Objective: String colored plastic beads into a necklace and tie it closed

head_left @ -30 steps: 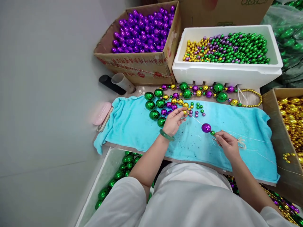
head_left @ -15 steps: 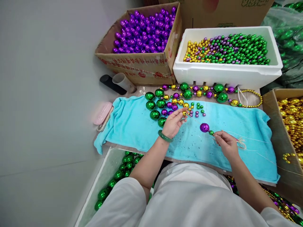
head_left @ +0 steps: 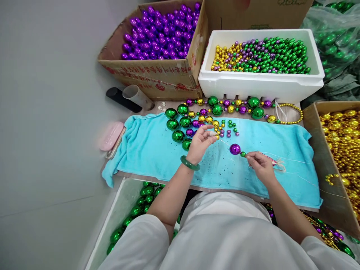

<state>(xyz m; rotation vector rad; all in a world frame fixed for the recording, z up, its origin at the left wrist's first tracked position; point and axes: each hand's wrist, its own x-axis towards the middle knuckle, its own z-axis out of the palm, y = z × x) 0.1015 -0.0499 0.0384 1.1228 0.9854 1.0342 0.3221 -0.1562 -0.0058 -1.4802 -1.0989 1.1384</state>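
My left hand (head_left: 200, 144), a green bangle (head_left: 189, 163) on its wrist, pinches a small gold bead (head_left: 216, 135) at the tip of a thin needle, just below a cluster of loose green, purple and gold beads (head_left: 194, 122). My right hand (head_left: 260, 165) is closed on the thread beside a small green bead (head_left: 243, 154) and a larger purple bead (head_left: 235, 149) strung on it. Thin thread trails right over the turquoise towel (head_left: 152, 146).
A cardboard box of purple beads (head_left: 161, 35) and a white foam box of mixed beads (head_left: 260, 56) stand behind. A finished strand (head_left: 239, 107) lies along the towel's back. Gold beads fill a box (head_left: 341, 138) at right; green beads sit in a bin (head_left: 135, 210) below left.
The view shifted slightly. My left hand lifted a gold bead toward the needle tip; the purple bead and my right hand moved a little left along the thread.
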